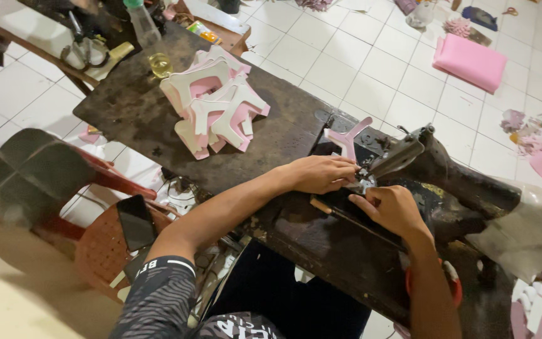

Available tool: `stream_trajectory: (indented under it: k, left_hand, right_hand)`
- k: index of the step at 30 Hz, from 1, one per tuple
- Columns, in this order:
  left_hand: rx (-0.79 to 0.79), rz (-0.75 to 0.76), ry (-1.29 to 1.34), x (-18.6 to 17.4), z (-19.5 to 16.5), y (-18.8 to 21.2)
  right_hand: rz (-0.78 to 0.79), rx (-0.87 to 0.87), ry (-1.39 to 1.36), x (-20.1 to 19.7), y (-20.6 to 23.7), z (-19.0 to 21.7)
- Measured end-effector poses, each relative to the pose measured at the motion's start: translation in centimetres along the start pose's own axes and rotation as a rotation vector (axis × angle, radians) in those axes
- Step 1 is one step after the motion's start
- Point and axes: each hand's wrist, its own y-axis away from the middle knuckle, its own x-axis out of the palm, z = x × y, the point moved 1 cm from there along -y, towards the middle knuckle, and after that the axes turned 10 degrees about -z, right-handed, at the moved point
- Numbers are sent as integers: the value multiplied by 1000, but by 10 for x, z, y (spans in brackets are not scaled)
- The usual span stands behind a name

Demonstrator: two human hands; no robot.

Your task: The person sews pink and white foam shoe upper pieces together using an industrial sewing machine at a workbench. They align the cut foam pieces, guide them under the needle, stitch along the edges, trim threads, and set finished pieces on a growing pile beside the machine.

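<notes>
Both hands press one pink Y-shaped foam piece (pixel 348 139) flat under the sewing machine (pixel 409 164). The left hand (pixel 321 173) has its grip closed on it. The right hand (pixel 391 209) pinches near the needle. One pile of pink-and-white foam pieces (pixel 214 108) sits farther along the dark tabletop (pixel 133 110).

Both forearms are bare from elbow to fingers; the left hand (pixel 321 174) and right hand (pixel 391 210) wear no gloves, rings or watch. Nearest the brown plastic stool (pixel 105 251), the left upper arm wears a short dark sleeve (pixel 158 301) with fine grey streaks, a white band and white lettering at its hem
</notes>
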Motion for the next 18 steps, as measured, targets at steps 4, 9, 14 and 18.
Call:
stream_trajectory:
  k: [4, 9, 14, 18]
  left_hand:
    - [30, -1, -15, 0, -1, -1]
    - [43, -3, -27, 0, -2, -2]
    - [30, -2, -37, -3, -4, -3]
    - [20, 8, -42, -4, -5, -4]
  right_hand:
    - [-20, -14, -25, -1, 0, 0]
    - [-30, -8, -59, -2, 1, 1]
    - [0, 12, -35, -3, 1, 1]
    - [-23, -3, -66, -5, 0, 0]
